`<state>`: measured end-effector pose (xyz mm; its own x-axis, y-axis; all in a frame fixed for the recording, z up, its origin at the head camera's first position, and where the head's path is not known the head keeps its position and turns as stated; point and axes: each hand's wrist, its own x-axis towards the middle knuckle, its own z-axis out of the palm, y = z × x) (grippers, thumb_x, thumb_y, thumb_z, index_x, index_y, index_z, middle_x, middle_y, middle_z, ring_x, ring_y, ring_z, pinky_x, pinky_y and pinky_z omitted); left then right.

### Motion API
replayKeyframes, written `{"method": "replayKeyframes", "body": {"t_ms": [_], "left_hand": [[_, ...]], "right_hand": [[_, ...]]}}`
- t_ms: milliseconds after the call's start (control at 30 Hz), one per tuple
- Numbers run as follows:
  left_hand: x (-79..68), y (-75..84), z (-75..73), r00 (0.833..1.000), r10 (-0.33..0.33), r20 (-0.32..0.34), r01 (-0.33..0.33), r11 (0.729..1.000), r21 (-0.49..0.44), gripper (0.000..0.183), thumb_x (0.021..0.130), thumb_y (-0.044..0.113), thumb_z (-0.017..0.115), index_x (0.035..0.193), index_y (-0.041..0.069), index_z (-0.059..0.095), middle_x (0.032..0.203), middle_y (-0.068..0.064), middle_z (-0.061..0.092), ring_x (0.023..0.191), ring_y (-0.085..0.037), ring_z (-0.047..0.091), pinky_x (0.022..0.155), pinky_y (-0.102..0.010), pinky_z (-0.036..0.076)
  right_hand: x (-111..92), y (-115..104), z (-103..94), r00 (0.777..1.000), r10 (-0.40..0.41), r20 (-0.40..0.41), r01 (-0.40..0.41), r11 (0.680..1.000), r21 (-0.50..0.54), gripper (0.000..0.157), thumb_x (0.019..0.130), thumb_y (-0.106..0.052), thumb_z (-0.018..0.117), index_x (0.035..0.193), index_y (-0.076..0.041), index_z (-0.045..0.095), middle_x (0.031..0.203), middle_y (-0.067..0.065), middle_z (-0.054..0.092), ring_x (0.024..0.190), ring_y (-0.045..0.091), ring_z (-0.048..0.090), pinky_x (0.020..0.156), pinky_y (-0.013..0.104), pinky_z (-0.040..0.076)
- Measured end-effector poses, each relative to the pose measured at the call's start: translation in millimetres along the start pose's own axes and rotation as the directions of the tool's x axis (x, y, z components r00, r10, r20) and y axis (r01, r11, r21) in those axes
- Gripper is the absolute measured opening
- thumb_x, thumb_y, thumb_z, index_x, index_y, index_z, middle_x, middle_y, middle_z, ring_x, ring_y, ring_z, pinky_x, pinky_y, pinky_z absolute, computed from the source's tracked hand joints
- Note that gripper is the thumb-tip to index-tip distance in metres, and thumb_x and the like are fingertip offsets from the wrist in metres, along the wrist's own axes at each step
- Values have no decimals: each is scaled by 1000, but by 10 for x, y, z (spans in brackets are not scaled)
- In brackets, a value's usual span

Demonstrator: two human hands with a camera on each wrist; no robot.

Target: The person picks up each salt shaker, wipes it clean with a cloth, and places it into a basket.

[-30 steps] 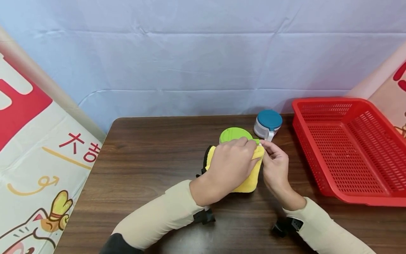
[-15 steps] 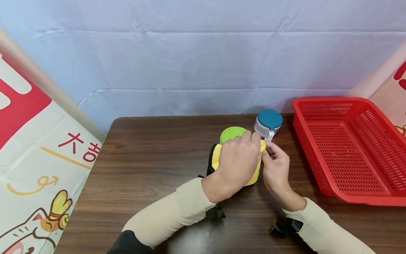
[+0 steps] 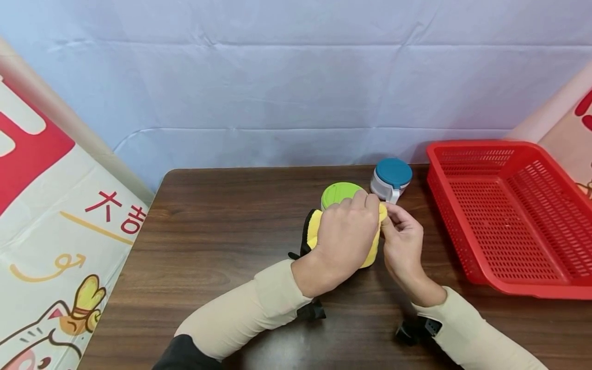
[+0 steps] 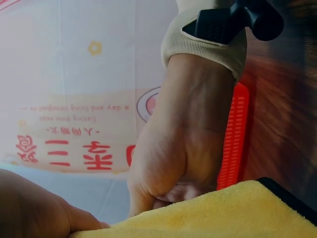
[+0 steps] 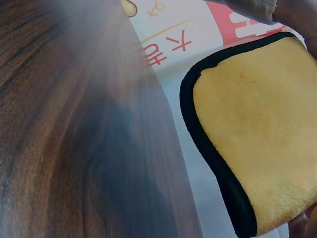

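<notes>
Left grip and yellow cloth shifted slightly right since a second ago.
Left grip clamped on cloth, which hides the near side of a green-lidded container. Right grip at cloth's edge; fingertips part-hidden, can't tell if clamped. Blue-lidded cup behind, red basket right, brown bench under.

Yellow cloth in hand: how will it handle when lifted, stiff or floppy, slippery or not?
The yellow cloth will probably flop, as it bunches beside the right hand; its fuzzy surface suggests little slipping.
</notes>
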<state>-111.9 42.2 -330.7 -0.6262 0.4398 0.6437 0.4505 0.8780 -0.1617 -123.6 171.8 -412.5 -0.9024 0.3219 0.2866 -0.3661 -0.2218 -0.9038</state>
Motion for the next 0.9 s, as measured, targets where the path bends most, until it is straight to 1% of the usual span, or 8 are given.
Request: {"method": "replayKeyframes", "body": {"t_ms": [133, 233, 433, 600, 667, 900], "left_hand": [[-15, -17, -19, 1000, 11, -8, -11, 1000, -1, 15, 94, 14, 63, 79, 17, 66, 63, 6, 46, 48, -6, 46, 44, -17, 38], [-32, -30, -30, 1000, 14, -18, -14, 1000, -3, 19, 93, 13, 63, 75, 18, 63, 62, 6, 44, 47, -6, 44, 43, -18, 36], [-67, -66, -46, 1000, 15, -13, -16, 1000, -25, 17, 93, 19, 67, 76, 18, 62, 63, 6, 44, 48, -6, 46, 45, -18, 40], [-102, -107, -64, 1000, 20, 2, -20, 999, -37, 13, 92, 22, 69, 80, 16, 66, 64, 5, 47, 49, -7, 50, 46, -19, 42], [-121, -126, -71, 1000, 23, 6, -22, 999, -38, 13, 92, 23, 70, 81, 16, 66, 65, 5, 47, 50, -7, 50, 46, -19, 42], [-185, -197, -73, 1000, 0, -22, -1, 999, -52, 15, 92, 20, 69, 79, 14, 64, 63, 4, 45, 49, -9, 51, 45, -21, 39]], "right_hand": [[9, -8, -1, 1000, 0, -2, 0, 1000, 10, 22, 94, 14, 61, 103, -1, 75, 89, 2, 75, 76, 7, 67, 70, 19, 57], [18, -15, -5, 1000, 5, -12, -5, 1000, 19, 22, 94, 14, 60, 102, -1, 75, 88, 2, 75, 73, 7, 67, 66, 20, 57], [29, -21, -11, 1000, 12, -25, -11, 1000, 29, 24, 94, 14, 60, 100, -4, 75, 85, 1, 73, 68, 7, 65, 63, 19, 56], [32, -15, -17, 1000, 5, -22, -4, 1000, 27, 13, 93, 4, 70, 100, -5, 75, 85, 1, 73, 70, 6, 67, 62, 19, 57], [36, -11, -18, 1000, 3, -18, -2, 999, 33, 10, 92, 2, 71, 100, -4, 75, 85, 2, 73, 71, 6, 68, 62, 20, 57], [51, -1, -28, 1000, 12, -5, -11, 996, 87, 13, 93, 7, 68, 101, 0, 74, 86, 5, 73, 72, 10, 70, 62, 26, 60]]}}
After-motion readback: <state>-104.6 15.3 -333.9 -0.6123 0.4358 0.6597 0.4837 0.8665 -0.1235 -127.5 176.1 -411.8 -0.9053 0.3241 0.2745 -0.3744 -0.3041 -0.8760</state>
